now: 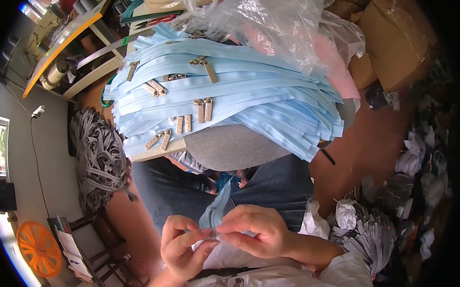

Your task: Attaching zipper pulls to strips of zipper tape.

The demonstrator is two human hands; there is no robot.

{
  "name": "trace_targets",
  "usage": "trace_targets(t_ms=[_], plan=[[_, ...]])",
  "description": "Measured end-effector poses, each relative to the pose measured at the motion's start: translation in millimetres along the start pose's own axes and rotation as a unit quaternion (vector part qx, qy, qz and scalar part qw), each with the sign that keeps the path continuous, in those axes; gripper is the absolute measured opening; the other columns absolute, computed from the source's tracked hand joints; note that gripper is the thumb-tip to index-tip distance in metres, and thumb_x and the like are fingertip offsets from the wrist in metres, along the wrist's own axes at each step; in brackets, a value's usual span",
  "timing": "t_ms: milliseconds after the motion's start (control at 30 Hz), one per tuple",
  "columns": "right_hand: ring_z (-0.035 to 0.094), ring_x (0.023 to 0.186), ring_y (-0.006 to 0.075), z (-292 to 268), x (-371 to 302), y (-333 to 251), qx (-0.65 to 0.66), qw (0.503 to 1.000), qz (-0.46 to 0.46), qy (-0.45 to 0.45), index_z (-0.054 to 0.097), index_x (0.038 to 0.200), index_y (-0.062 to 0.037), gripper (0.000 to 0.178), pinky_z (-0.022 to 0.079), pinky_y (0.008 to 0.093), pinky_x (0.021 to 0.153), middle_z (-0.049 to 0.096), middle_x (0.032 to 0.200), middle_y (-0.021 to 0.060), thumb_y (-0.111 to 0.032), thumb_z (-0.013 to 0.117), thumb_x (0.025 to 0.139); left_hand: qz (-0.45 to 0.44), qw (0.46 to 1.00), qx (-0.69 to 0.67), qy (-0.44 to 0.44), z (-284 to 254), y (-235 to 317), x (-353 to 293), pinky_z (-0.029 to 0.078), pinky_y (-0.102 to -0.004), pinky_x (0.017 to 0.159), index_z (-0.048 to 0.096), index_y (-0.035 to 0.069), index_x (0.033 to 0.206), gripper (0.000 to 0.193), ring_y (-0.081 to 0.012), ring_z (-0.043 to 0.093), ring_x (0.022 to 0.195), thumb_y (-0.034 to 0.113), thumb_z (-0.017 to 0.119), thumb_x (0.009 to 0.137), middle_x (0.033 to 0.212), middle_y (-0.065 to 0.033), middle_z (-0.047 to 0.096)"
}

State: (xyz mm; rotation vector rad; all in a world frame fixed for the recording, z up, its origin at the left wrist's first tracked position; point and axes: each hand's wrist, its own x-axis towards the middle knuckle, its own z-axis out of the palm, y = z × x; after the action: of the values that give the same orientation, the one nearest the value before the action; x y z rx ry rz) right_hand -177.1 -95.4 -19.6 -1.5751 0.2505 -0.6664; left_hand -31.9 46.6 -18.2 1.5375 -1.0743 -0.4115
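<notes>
Just above my lap, a light blue zipper is pinched between both hands, its tape rising in a narrow fold toward my knees. My left hand grips its lower end with thumb and fingertips. From the other side my right hand closes thumb and forefinger on the same spot. The fingertips hide whatever sits between them. In front of me lies a thick pile of light blue zippers with metal pulls, spread over a table and a grey padded surface.
Clear plastic bags and a cardboard box stand behind the pile. Grey strips lie heaped on the left floor, and more strips at right. A sewing table with a person behind it is at far left.
</notes>
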Motion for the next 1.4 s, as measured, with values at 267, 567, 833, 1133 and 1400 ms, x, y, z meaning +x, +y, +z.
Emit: trace_targets(t_ms=[267, 567, 833, 1133, 1400], plan=[[0.067, 0.084, 0.0243, 4.5, -1.4, -1.0, 0.013, 1.000, 0.002, 0.001, 0.068, 0.104, 0.0001, 0.020, 0.054, 0.0324, 0.072, 0.067, 0.096, 0.0115, 0.002, 0.075, 0.086, -0.002, 1.000, 0.010, -0.009, 0.3, 2.3, -1.9, 0.045, -0.0306, 0.064, 0.074, 0.003, 0.086, 0.025, -0.0204, 0.056, 0.073, 0.010, 0.088, 0.066, 0.081, -0.0053, 0.060], [0.064, 0.085, 0.0278, 10.5, 0.2, -1.5, -0.075, 0.995, -0.059, 0.002, 0.061, 0.097, -0.0027, 0.020, 0.052, 0.0365, 0.076, 0.065, 0.098, 0.0116, 0.005, 0.073, 0.082, 0.035, 0.998, 0.019, -0.038, -3.5, 3.5, -0.4, 0.046, -0.0328, 0.064, 0.074, 0.005, 0.084, 0.024, -0.0215, 0.060, 0.073, 0.011, 0.087, 0.065, 0.081, -0.0048, 0.062], [0.069, 0.090, 0.0313, 11.8, -8.2, 2.8, -0.024, 0.998, -0.052, -0.033, 0.060, 0.098, -0.0010, 0.022, 0.056, 0.0403, 0.079, 0.066, 0.098, 0.0140, 0.009, 0.070, 0.082, 0.056, 0.998, 0.007, -0.039, -4.5, 6.0, -0.8, 0.046, -0.0313, 0.064, 0.075, 0.007, 0.084, 0.024, -0.0204, 0.060, 0.073, 0.011, 0.087, 0.064, 0.082, -0.0041, 0.062], [0.066, 0.084, 0.0277, 8.3, -3.3, 1.9, -0.012, 0.995, -0.098, -0.024, 0.062, 0.105, -0.0003, 0.026, 0.053, 0.0363, 0.072, 0.066, 0.098, 0.0128, 0.005, 0.073, 0.082, 0.060, 0.997, 0.008, -0.043, -7.0, 6.7, -0.5, 0.047, -0.0313, 0.065, 0.075, 0.007, 0.087, 0.027, -0.0202, 0.060, 0.074, 0.015, 0.088, 0.065, 0.082, -0.0038, 0.062], [0.065, 0.083, 0.0264, 5.5, -2.4, 1.6, -0.022, 0.992, -0.117, -0.034, 0.066, 0.107, -0.0014, 0.029, 0.053, 0.0355, 0.070, 0.066, 0.098, 0.0095, 0.000, 0.077, 0.080, 0.056, 0.997, -0.021, -0.054, -9.0, 6.4, 1.3, 0.049, -0.0320, 0.066, 0.074, 0.005, 0.087, 0.030, -0.0211, 0.061, 0.074, 0.017, 0.090, 0.064, 0.085, -0.0047, 0.065]])
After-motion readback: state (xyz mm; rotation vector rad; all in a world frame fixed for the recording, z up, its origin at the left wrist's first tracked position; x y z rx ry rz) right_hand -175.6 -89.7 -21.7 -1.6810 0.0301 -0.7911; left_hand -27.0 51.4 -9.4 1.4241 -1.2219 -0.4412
